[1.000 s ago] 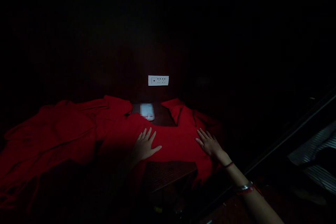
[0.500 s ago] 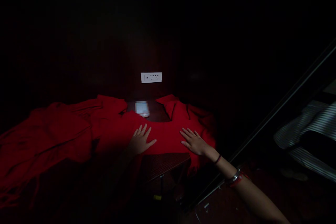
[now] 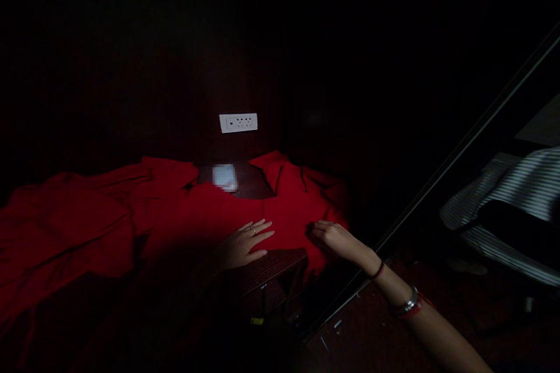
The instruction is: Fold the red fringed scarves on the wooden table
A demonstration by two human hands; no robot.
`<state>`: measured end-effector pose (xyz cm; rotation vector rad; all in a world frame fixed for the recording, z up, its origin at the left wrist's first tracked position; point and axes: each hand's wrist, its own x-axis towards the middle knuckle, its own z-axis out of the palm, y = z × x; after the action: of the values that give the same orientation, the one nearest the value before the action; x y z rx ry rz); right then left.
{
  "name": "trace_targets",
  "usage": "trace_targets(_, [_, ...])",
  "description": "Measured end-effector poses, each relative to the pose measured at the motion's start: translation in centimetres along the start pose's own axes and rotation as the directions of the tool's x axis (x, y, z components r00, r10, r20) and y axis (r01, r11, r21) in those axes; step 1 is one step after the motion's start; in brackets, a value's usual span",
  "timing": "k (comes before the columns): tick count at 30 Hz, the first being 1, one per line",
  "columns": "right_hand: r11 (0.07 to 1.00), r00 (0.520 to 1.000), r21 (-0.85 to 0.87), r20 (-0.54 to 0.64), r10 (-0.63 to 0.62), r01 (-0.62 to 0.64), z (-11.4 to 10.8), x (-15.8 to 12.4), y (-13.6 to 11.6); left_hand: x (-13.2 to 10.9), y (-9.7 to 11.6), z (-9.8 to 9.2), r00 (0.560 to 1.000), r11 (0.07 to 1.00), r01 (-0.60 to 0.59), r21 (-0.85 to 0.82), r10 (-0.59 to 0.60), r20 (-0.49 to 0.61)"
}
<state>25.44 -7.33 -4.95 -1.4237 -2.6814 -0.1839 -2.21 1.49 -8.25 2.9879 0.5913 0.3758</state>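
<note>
A red fringed cloth (image 3: pixel 280 213), like a scarf or shawl, lies over a dark wooden table (image 3: pixel 275 268), bunched in folds at left and right. My left hand (image 3: pixel 245 245), with a ring on it, rests flat with fingers spread at the cloth's near edge. Over the right part of the cloth, my right hand (image 3: pixel 339 239) has its fingers drawn together and bent down. A dark shadow lies beside its fingertips; whether they pinch any cloth is hidden. Beyond the cloth sits a blurred bright-screened device (image 3: pixel 225 177), like a phone.
A white socket panel (image 3: pixel 238 123) is on the dark wall behind the table. To the right runs a slanting pale edge (image 3: pixel 437 180), with a striped cloth-like shape (image 3: pixel 525 186) past it. Small white bits (image 3: pixel 337 326) lie on the floor. Much of the room is too dark to make out.
My left hand has slid right and closer to the near edge. My right hand's fingers, flat and spread before, are now drawn together. The view has swung slightly right.
</note>
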Motion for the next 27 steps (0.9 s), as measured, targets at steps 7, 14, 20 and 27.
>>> trace_targets(7, [1.0, 0.999, -0.014, 0.021, -0.027, 0.027, -0.1, -0.1, 0.2, -0.1, -0.1, 0.5, 0.999, 0.998, 0.039, -0.048, -0.038, 0.034])
trace_targets(14, [0.999, 1.0, 0.042, 0.004, -0.014, 0.014, -0.5, 0.0, 0.1, 0.0, 0.0, 0.4, 0.999, 0.997, 0.04, -0.068, -0.038, 0.031])
trace_targets(20, [0.977, 1.0, 0.212, -0.029, -0.009, 0.015, -2.9, -0.3, -0.1, 0.0, 0.5, -0.3, 0.998, 0.994, 0.062, -0.093, -0.061, 0.011])
trace_targets(27, [0.999, 0.998, 0.039, 0.052, -0.023, 0.021, -1.0, -1.0, 0.0, -0.2, 0.2, -0.2, 0.999, 0.999, 0.032, -0.037, -0.03, 0.045])
